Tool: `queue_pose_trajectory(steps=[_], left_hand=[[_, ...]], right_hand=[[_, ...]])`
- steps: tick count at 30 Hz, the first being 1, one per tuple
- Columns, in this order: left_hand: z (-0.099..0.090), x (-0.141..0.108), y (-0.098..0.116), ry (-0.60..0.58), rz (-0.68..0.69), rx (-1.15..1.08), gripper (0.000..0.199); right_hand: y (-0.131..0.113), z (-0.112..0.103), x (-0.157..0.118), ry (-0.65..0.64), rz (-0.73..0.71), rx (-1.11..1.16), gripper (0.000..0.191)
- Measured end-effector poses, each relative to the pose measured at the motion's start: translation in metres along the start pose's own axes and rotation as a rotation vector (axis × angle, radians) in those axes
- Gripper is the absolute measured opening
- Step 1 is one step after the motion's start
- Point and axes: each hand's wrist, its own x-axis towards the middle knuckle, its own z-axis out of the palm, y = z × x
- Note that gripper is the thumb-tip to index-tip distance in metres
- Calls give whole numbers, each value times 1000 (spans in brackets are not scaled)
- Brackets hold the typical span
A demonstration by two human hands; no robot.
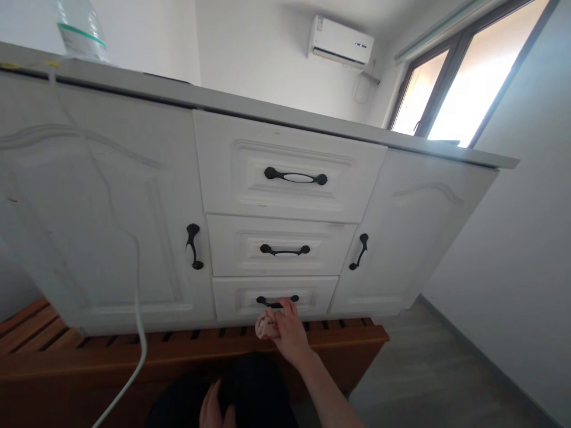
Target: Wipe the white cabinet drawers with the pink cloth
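Note:
My right hand (289,330) reaches to the lowest drawer (319,294) of a white cabinet. Its fingers are closed round a bunched, pale pink cloth (264,327), and a fingertip lies at the drawer's black handle (262,300). Whether that finger grips the handle or only touches it, I cannot tell. The drawer sits closed. My left hand (215,410) is low in the view by my dark-clothed knees, partly cut off by the frame edge. Its thumb and fingers are apart with nothing visible in them.
Two more drawers with black handles (285,251) lie above, with a cabinet door on either side. A slatted wooden bench (330,339) runs along the cabinet's foot. A white cable (137,285) hangs down at left from the countertop (267,110), where a clear plastic bottle (82,35) stands.

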Motion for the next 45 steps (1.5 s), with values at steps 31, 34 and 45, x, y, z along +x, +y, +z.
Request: queue_pose_trajectory(steps=[31,34,45], left_hand=[[-36,77,237,51,787,115,49],[-29,101,248,61,811,204,57],[-5,182,306,-138,837,386,23]], right_hand=[[3,-2,-17,1,-92,31,49],[9,-5,-2,-43,-114,36,50],[8,4,-6,-57,24,157,30]])
